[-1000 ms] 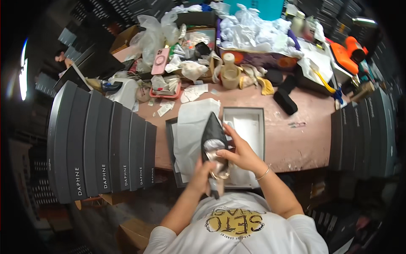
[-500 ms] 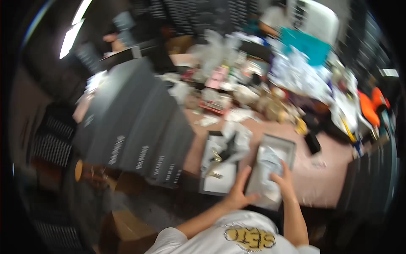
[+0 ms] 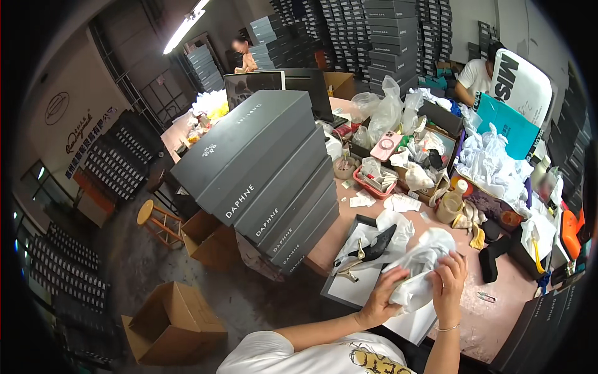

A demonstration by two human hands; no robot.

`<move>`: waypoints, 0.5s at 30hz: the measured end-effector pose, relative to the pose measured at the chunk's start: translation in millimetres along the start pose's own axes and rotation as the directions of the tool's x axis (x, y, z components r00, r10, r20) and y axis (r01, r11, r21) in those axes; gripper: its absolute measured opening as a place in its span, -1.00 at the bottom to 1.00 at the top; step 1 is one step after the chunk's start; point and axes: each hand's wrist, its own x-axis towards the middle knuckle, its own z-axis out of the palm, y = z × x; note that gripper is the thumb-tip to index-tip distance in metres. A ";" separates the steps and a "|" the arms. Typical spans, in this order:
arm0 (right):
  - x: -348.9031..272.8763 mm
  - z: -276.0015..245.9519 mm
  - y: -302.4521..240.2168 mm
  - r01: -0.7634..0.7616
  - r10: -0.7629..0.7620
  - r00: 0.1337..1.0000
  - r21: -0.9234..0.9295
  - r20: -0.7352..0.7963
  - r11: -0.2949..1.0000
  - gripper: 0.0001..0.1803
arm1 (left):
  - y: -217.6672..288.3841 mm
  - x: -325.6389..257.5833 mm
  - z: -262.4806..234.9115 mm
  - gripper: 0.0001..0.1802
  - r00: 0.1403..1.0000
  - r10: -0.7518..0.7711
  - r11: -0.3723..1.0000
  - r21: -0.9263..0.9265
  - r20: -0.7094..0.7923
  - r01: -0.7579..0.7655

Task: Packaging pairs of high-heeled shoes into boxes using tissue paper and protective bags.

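Note:
A bundle of crumpled white tissue paper (image 3: 416, 288) is held up between my two hands. My left hand (image 3: 379, 300) has its fingers curled round the near left side. On the right side my right hand (image 3: 450, 280) presses with bent fingers. Whatever the paper wraps is hidden. Just below lies an open box (image 3: 411, 325) with a white inside, partly covered by my hands. Left of it, another open grey box (image 3: 331, 288) holds a black high-heeled shoe (image 3: 378, 247) with gold-coloured metal parts, beside more white tissue paper (image 3: 396, 225).
A tall stack of dark grey shoeboxes (image 3: 268, 162) stands at the left. Behind my hands are a red basket (image 3: 375, 188), a pink phone (image 3: 386, 144) and a heap of white paper (image 3: 495, 159). An empty carton (image 3: 180, 324) and stool (image 3: 159, 218) are on the floor. Two people work farther back.
Both hands have lifted the white bundle out of the right-hand box, and now grip it from both sides. The view has swung, and the earlier picture was blurred.

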 end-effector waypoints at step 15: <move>-6.3 -78.9 -16.5 -0.217 0.249 0.967 0.342 -0.051 0.914 -0.53 | -31.4 15.0 -54.8 -0.45 0.702 -0.649 0.349 -0.706 0.292 0.616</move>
